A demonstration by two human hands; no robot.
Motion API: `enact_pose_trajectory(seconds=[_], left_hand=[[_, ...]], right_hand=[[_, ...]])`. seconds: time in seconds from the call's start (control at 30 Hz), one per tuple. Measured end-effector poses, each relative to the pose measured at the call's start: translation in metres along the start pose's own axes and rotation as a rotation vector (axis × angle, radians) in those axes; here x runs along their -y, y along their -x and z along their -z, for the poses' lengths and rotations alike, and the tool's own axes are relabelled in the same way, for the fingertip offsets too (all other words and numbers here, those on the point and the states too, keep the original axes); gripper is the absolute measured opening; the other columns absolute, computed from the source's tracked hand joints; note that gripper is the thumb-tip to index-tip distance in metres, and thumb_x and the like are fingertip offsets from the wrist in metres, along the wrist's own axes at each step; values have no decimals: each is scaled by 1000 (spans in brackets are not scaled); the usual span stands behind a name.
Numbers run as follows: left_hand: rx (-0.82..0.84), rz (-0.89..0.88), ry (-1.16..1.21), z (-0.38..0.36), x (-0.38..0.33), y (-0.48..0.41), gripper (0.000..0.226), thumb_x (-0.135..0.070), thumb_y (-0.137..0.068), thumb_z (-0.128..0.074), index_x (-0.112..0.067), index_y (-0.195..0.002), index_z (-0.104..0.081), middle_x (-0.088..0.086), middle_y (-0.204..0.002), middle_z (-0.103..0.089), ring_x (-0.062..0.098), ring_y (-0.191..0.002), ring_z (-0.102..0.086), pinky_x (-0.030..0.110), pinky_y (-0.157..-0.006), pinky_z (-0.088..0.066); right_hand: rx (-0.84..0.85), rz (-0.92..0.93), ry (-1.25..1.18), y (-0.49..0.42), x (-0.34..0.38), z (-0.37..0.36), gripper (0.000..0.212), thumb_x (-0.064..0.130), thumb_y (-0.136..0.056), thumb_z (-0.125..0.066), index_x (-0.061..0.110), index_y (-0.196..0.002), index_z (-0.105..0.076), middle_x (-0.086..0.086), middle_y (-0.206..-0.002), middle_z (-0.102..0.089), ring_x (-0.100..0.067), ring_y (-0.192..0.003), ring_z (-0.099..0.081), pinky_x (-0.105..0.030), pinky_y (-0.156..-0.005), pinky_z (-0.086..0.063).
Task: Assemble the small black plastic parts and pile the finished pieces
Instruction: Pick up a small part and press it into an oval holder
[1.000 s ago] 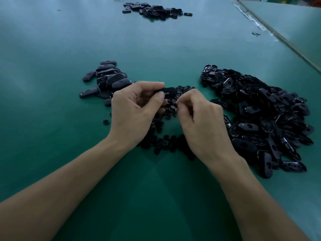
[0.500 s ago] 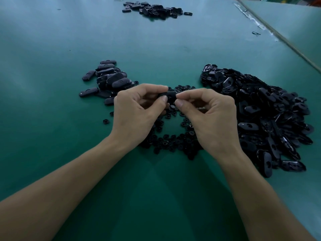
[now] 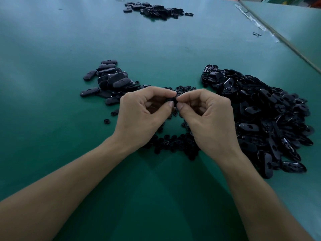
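Observation:
My left hand [image 3: 139, 117] and my right hand [image 3: 210, 119] meet fingertip to fingertip above the table's middle. Between them they pinch one small black oval piece [image 3: 171, 99], mostly hidden by the fingers. Under and between the hands lies a scatter of small round black parts [image 3: 173, 143]. To the left sits a pile of closed oval pieces [image 3: 111, 80]. To the right spreads a large heap of open oval shells [image 3: 267, 117].
The green table top [image 3: 52, 119] carries another small pile of black parts [image 3: 156, 8] at the far edge. A seam to a second table [image 3: 278, 37] runs diagonally at the upper right, with a stray clip [image 3: 256, 34] beside it.
My right hand has risen from the round parts and come up to the piece in my left hand. Both hands now pinch it together, a little lower than before.

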State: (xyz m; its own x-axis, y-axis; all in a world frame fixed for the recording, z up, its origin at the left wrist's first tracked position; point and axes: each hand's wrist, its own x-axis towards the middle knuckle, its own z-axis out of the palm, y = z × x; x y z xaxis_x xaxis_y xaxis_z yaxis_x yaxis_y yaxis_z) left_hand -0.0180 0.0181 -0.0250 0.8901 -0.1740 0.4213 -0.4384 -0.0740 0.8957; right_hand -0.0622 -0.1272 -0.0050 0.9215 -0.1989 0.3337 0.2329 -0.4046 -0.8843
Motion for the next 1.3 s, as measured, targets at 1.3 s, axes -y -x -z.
enact_pose_trajectory(seconds=[1.3], left_hand=[[-13, 67, 82, 2, 2, 1, 18, -10, -83, -74, -23, -97, -74, -1, -85, -78, 19, -77, -76, 32, -71, -61]], right_hand=[[-26, -117, -253, -2, 0, 4, 11, 4, -87, -75, 15, -86, -75, 12, -67, -69, 3, -62, -60, -13, -64, -47]])
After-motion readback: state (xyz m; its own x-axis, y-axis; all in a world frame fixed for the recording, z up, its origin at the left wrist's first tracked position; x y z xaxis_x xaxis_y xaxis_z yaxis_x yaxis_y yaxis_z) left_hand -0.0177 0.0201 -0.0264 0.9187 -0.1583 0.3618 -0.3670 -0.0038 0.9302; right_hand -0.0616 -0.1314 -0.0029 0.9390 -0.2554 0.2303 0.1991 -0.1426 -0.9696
